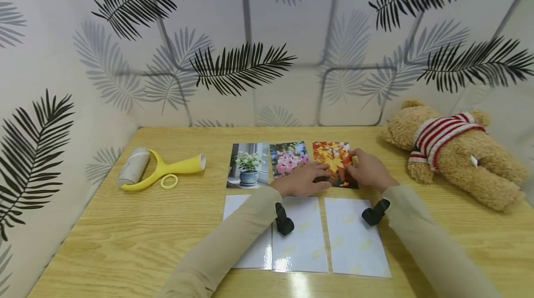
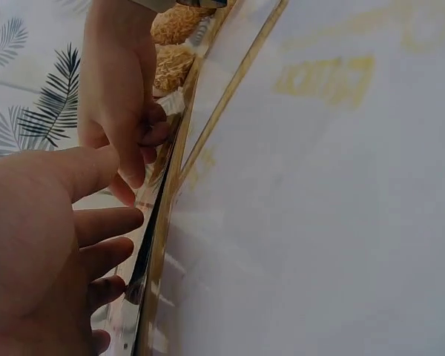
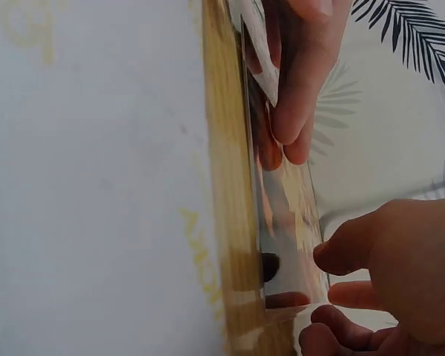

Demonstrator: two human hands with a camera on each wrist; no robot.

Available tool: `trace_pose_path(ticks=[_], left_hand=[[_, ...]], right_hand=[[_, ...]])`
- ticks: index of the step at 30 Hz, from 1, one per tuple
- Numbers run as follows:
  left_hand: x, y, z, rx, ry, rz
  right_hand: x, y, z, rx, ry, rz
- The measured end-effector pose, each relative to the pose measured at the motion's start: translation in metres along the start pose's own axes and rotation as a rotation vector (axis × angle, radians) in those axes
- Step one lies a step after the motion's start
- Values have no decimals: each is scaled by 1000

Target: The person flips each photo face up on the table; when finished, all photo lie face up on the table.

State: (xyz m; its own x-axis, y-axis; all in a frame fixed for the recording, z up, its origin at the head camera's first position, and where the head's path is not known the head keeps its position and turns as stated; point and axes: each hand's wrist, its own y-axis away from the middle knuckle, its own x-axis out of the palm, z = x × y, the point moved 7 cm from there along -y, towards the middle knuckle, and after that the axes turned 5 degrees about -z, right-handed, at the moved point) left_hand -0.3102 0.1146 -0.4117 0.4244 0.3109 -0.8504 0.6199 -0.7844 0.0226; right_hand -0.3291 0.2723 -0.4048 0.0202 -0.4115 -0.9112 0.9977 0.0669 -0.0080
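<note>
Three photo prints lie in a row on the table: a white potted plant point(image 1: 249, 166), pink flowers point(image 1: 288, 156) and autumn maple leaves point(image 1: 331, 154). My left hand point(image 1: 303, 179) reaches over the pink flower print, its fingertips at the left side of the maple leaf print. At that print's right edge is my right hand point(image 1: 367, 168), with thumb and index fingertip point(image 3: 348, 294) beside the edge and the other fingers bent. Nearer to me, three white sheets point(image 1: 356, 237) with faint yellow marks lie side by side. My left forearm covers part of the left sheet.
At the left lies a yellow Y-shaped slingshot-like handle point(image 1: 183, 166) against a grey-white roll point(image 1: 134, 166), with a small yellow ring point(image 1: 169, 181) beside it. A teddy bear point(image 1: 463, 149) in a striped top lies at the right. Behind the wooden table point(image 1: 137, 228) hangs leaf-patterned cloth point(image 1: 288, 24).
</note>
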Motion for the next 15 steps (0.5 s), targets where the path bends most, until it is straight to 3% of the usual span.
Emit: trace_pose_path(ticks=[8, 15], left_hand=[[-8, 15, 5, 50, 96, -89], [-29, 62, 13, 95, 127, -180]], right_hand=[[1, 16, 30, -59, -96, -25], [9, 34, 63, -192, -181, 13]])
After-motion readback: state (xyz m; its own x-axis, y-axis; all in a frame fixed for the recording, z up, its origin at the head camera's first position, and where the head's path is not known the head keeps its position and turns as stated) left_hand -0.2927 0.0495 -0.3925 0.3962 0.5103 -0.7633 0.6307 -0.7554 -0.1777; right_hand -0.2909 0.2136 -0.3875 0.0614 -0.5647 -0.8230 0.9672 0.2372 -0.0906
